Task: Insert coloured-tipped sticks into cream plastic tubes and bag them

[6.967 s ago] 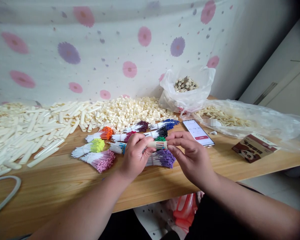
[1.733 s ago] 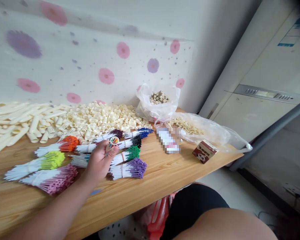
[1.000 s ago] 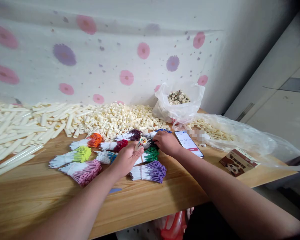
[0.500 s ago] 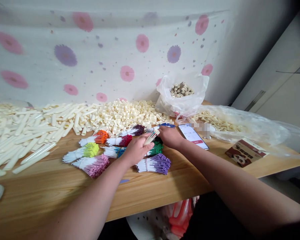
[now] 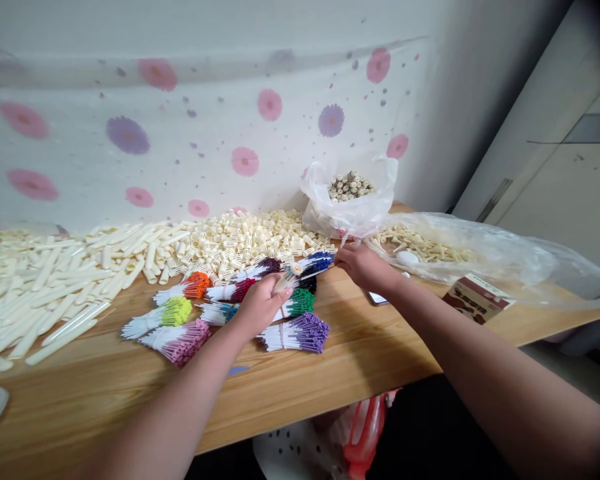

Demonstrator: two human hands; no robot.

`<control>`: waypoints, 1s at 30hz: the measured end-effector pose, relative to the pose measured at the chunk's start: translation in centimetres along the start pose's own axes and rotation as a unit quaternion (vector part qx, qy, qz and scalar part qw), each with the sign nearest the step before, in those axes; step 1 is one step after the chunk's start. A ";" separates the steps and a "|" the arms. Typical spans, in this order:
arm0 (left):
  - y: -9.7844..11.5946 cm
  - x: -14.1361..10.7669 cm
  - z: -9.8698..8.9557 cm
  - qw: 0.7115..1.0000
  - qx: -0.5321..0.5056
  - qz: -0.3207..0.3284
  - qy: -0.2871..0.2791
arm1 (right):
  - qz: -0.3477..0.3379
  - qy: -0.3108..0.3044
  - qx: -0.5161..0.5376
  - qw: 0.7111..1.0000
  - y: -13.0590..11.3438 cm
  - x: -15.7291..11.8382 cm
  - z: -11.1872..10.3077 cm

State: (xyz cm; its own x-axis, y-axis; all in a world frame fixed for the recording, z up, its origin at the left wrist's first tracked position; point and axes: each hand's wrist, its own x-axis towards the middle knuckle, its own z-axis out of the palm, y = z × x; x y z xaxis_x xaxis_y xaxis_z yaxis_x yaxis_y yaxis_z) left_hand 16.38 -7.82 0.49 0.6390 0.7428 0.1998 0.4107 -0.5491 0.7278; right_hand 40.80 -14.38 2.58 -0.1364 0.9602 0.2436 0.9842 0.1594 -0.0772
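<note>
My left hand [image 5: 261,303] is closed round a short cream pen part [image 5: 287,279] with coloured tips at its top end. Just to the right, my right hand [image 5: 363,263] pinches a thin white refill [image 5: 320,272] that points toward the pen part. Under and around my hands lie banded bundles of refills: blue [image 5: 320,261], green [image 5: 301,302], purple [image 5: 300,333], pink [image 5: 183,340], yellow [image 5: 163,316], orange [image 5: 193,287], red [image 5: 235,289] and dark maroon [image 5: 263,268]. A black bundle is partly hidden.
Long cream tubes [image 5: 45,287] and small slotted cream pieces [image 5: 250,237] are heaped along the back. A white bag [image 5: 347,213] of assembled parts stands behind. To the right are a clear bag [image 5: 505,243], a phone [image 5: 379,299] mostly behind my arm, and a small box [image 5: 475,298].
My right hand has moved right, away from the bundles, and a thin refill now shows in its fingers. The pen part in my left hand has tilted more upright. The camera view has shifted slightly.
</note>
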 end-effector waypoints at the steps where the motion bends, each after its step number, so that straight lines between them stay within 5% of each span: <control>1: 0.6 -0.1 -0.2 1.000 -0.012 -0.001 0.009 | -0.030 0.009 0.033 0.999 -0.5 -0.5 -0.4; 4: 2.5 -0.4 -0.3 0.999 -0.030 -0.003 -0.012 | -0.120 0.034 0.127 0.984 -2.6 -1.7 -1.1; 8: 3.7 -0.6 0.8 0.990 -0.111 -0.035 -0.075 | -0.148 0.060 0.195 0.968 -4.8 -2.6 -1.3; 13: 2.8 -1.3 1.6 0.980 -0.188 -0.043 -0.057 | -0.084 0.100 0.366 0.921 -4.7 -2.8 -0.6; 18: 1.7 -1.8 1.5 0.951 -0.296 -0.044 -0.081 | -0.021 0.060 0.530 0.846 -4.7 -2.8 0.3; 23: 1.4 -2.1 1.7 0.935 -0.339 -0.048 -0.093 | 0.016 0.039 0.590 0.806 -5.7 -2.4 0.4; 26: 1.4 -2.2 1.7 0.932 -0.348 -0.048 -0.094 | 0.016 0.040 0.574 0.818 -6.3 -2.3 0.3; 30: 1.4 -2.1 1.5 0.938 -0.335 -0.038 -0.080 | -0.035 0.098 0.437 0.893 -7.2 -2.5 -0.1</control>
State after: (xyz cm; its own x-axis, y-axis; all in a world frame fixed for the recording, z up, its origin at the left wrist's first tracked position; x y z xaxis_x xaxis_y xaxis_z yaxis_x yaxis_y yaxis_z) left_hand 16.59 -10.79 0.11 0.7361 0.6734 0.0678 -0.0077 -0.0919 0.9957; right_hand 34.05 -17.98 2.58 -0.0877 0.8956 0.4361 0.4973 0.4187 -0.7599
